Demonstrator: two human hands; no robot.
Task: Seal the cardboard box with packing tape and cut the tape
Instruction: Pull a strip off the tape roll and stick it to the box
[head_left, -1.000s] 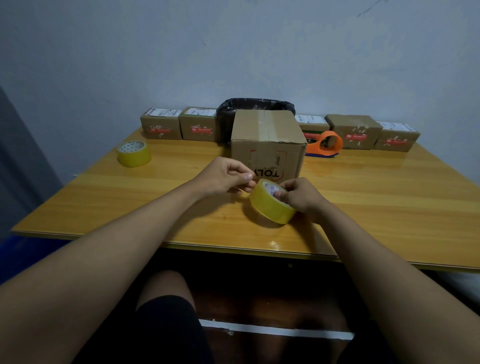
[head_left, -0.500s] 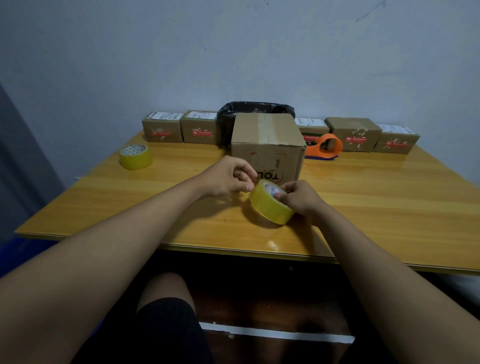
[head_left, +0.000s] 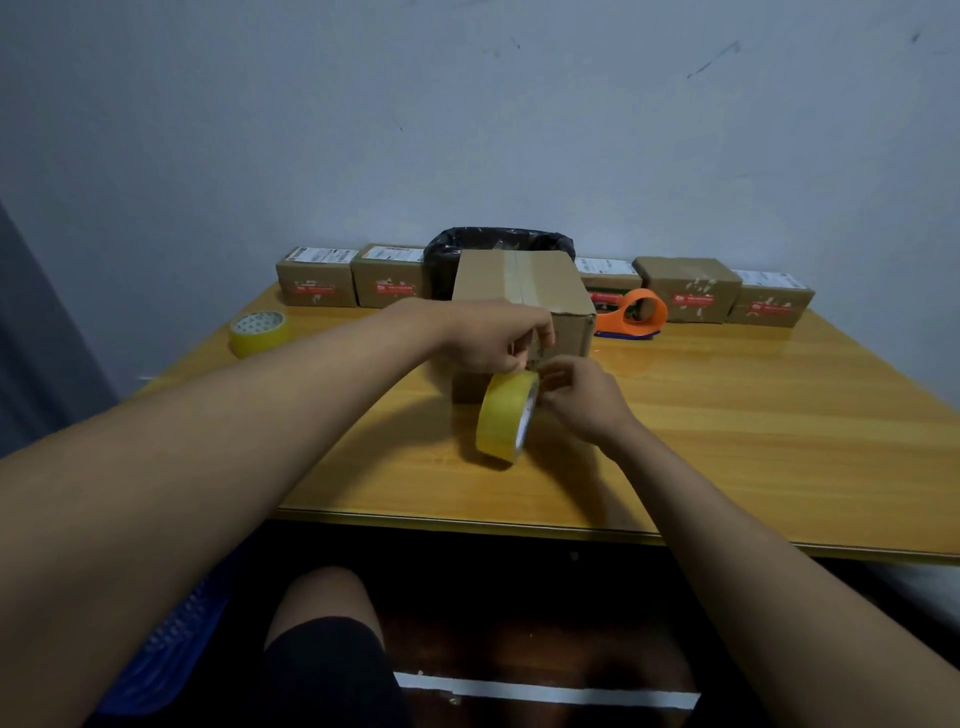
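A brown cardboard box (head_left: 519, 283) stands in the middle of the wooden table (head_left: 753, 426), its top seam covered by a strip of tape. Just in front of it a yellow tape roll (head_left: 505, 415) stands on edge, tilted. My right hand (head_left: 582, 397) grips the roll from the right side. My left hand (head_left: 493, 338) is at the box's front face, fingers pinched on the tape's free end at the top of the roll.
An orange tape dispenser (head_left: 634, 314) lies right of the box. A second yellow tape roll (head_left: 258, 332) sits at the far left. Several small labelled parcels (head_left: 317, 278) line the back edge beside a black-lined bin (head_left: 498, 241). My knee shows under the table.
Both hands and the roll have moved closer to the box front. The roll has turned more upright, and my left hand has risen to pinch the tape end against the box.
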